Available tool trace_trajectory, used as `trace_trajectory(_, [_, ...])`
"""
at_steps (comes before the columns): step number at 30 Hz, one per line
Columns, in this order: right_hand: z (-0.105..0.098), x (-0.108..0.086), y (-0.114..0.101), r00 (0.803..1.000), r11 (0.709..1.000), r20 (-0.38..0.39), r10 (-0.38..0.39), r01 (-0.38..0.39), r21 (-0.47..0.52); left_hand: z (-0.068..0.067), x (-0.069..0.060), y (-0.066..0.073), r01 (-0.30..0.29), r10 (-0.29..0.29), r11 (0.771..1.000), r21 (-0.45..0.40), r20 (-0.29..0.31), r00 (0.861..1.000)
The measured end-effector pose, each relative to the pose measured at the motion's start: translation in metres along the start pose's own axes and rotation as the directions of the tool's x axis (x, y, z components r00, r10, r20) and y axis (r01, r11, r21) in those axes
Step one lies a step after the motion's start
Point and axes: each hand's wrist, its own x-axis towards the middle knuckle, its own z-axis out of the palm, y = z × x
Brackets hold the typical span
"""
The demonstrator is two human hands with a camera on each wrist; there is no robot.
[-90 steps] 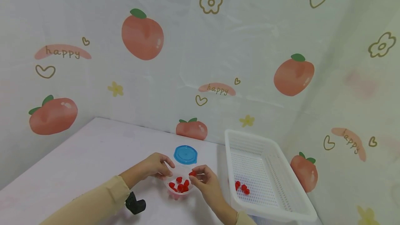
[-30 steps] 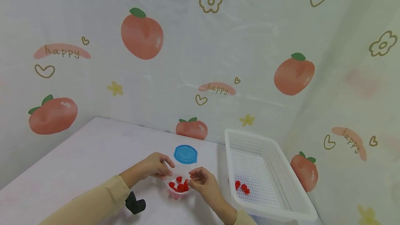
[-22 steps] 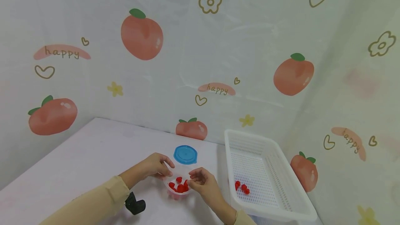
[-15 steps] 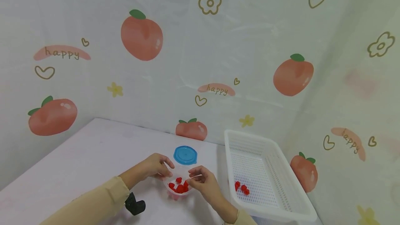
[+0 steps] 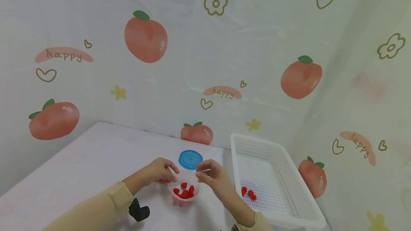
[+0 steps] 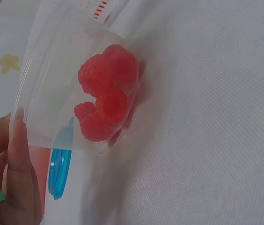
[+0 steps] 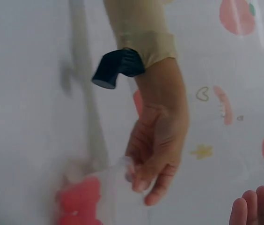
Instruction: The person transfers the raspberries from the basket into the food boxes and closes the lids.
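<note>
A clear plastic tub [image 5: 191, 178] stands on the table with several red raspberries [image 5: 185, 194] at its bottom. My left hand [image 5: 159, 171] pinches its rim; in the left wrist view the thumb and fingers [image 6: 18, 159] grip the clear wall from both sides. My right hand [image 5: 216, 180] hovers just right of and above the tub, fingers loosely bent and apart, with nothing between them. The right wrist view shows only that hand's fingertips [image 7: 258, 208] at the lower right corner, with my left hand [image 7: 157, 145] at the tub beyond.
Behind the tub lies a blue lid [image 5: 191, 159]. At the right stands a white perforated basket [image 5: 273, 188] with several raspberries [image 5: 250, 193] in its near left corner. Black wrist mounts [image 5: 139, 210] sit on the forearms. A fruit-printed curtain hangs behind the table.
Three seconds ago my right hand pinched a raspberry over the tub's right side. It then lowered to the tub, let the raspberry go, and has now risen away. My left hand stayed put.
</note>
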Motion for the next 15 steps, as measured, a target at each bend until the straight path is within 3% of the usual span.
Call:
trace_trajectory(7, [-0.032, 0.006, -0.027, 0.984, 0.984, -0.116, -0.137, 0.149, 0.101, 0.001, 0.000, 0.000, 0.006, -0.006, 1.000, 0.000, -0.006, 1.000])
trace_trajectory(11, [-0.054, 0.010, -0.033, 0.958, 0.949, -0.183, -0.221, 0.255, 0.184, 0.001, 0.000, 0.000, 0.007, -0.007, 1.000, 0.005, -0.010, 1.000])
trace_trajectory(15, [-0.077, 0.016, -0.033, 0.919, 0.905, -0.283, -0.273, 0.345, 0.248, 0.001, 0.001, 0.000, 0.005, -0.005, 1.000, 0.005, -0.013, 1.000])
